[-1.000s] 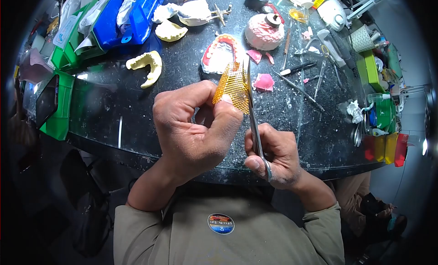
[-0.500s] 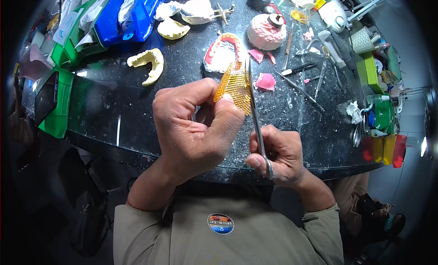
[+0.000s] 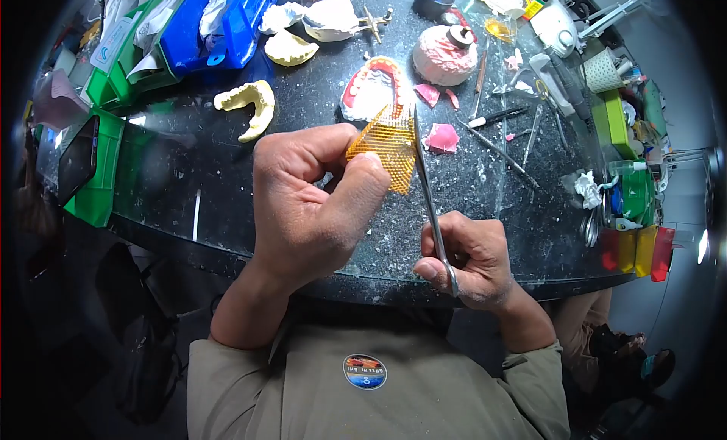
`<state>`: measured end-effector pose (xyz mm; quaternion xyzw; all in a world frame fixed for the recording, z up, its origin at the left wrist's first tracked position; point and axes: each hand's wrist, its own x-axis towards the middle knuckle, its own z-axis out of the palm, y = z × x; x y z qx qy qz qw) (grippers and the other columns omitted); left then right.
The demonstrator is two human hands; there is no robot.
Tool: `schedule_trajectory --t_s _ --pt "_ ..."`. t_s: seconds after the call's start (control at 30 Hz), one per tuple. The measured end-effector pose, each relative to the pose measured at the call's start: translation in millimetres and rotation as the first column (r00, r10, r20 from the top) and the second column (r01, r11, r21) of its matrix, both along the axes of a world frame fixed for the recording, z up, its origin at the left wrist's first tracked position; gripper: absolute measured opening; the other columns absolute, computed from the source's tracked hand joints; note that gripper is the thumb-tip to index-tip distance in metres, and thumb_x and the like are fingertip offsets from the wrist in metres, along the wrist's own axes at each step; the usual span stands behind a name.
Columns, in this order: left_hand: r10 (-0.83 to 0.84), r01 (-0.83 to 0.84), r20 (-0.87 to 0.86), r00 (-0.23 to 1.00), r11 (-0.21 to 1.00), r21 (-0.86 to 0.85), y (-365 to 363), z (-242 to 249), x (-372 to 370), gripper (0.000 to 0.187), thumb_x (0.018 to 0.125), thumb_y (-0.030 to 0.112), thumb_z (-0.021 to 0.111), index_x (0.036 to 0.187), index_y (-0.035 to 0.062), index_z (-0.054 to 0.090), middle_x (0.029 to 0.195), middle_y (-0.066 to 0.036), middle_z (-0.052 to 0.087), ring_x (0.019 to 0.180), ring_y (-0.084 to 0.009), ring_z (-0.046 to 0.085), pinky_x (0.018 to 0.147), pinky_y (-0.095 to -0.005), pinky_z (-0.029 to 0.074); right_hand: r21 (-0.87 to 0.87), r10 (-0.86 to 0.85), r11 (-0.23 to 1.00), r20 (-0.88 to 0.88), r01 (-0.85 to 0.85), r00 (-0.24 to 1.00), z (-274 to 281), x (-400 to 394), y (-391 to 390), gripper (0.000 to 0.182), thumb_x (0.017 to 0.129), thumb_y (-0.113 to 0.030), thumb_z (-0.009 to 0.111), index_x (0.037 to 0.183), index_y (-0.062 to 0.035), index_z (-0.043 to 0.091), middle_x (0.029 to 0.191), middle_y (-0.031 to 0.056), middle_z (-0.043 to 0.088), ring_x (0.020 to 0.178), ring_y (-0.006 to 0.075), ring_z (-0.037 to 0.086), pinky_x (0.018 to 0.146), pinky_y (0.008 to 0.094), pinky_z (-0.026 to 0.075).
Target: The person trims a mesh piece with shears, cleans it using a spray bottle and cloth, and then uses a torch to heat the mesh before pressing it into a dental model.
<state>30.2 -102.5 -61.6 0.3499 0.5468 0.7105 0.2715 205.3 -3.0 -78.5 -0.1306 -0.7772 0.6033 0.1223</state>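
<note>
Pinched between the thumb and fingers of my left hand (image 3: 314, 201) is a piece of golden mesh (image 3: 390, 152). My right hand (image 3: 469, 260) grips metal scissors (image 3: 429, 190), whose blades point away from me along the mesh's right edge. Whether the blades touch the mesh is hard to tell. Just beyond the mesh lies a dental model with a red rim and teeth (image 3: 371, 88), partly covered by the mesh's tip. A pink wax piece (image 3: 441, 138) rests to the right of the scissors.
A yellowish arch-shaped model (image 3: 254, 107) lies at the left, near blue (image 3: 231, 31) and green bins (image 3: 102, 167). A round pink-and-white block (image 3: 445, 54) stands behind. Slim tools (image 3: 500, 154) and a crumpled tissue (image 3: 586, 188) are on the right.
My left hand has shifted slightly left and turned the mesh, which now spreads flatter beside the blades. My right hand and the scissors have moved slightly right.
</note>
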Motion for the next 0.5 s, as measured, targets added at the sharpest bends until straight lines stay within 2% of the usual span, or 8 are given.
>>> schedule_trajectory --t_s 0.13,0.5 --pt "-0.127 0.126 -0.031 0.991 0.991 -0.044 -1.3 -4.5 -3.8 0.022 0.079 0.001 0.053 0.057 -0.0034 0.05 0.053 0.005 0.044 0.051 0.0008 0.035 0.043 -0.0202 0.026 -0.051 0.017 0.999 -0.003 -0.017 1.0 -0.8 0.2 4.4 0.029 0.079 -0.024 0.074 0.084 -0.002 0.055 0.052 -0.0018 0.05 0.045 0.0022 0.045 0.043 0.0191 0.032" --pt "-0.121 0.122 0.04 0.992 0.991 -0.045 0.0 -1.8 -0.2 0.024 0.08 0.001 0.052 0.056 -0.0014 0.051 0.052 0.005 0.045 0.049 0.0008 0.037 0.042 -0.0196 0.026 -0.007 -0.037 0.999 -0.003 0.037 0.999 3.3 2.8 -0.3 0.029 0.079 -0.023 0.075 0.086 -0.0007 0.057 0.053 -0.0019 0.05 0.045 0.002 0.045 0.042 0.0193 0.032"
